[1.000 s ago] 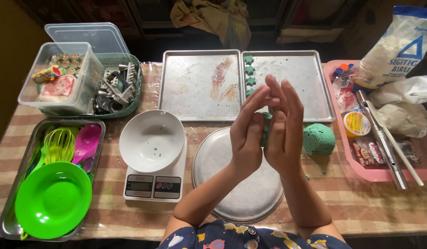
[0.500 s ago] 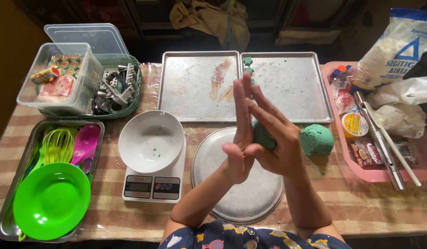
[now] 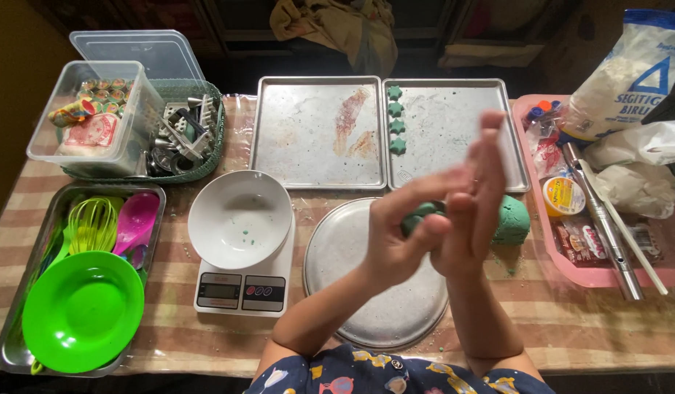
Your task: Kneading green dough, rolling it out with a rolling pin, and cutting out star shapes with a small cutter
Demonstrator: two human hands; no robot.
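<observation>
While pressed, green dough [image 3: 419,214] btwn left hand [image 3: 396,237], right hand [image 3: 474,211]

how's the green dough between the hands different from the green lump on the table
The piece of dough is small and pressed between the left hand and the right hand, held above the round tray. The lump of dough is much bigger and sits untouched on the checked tablecloth, partly hidden behind the right hand. Both share the same green colour.

Dark green dough piece [image 3: 423,213], teal-green dough lump [image 3: 514,219], bright green plate [image 3: 82,310], white bowl [image 3: 239,217], pink tray [image 3: 607,273], beige-and-white checked tablecloth [image 3: 585,321].
</observation>
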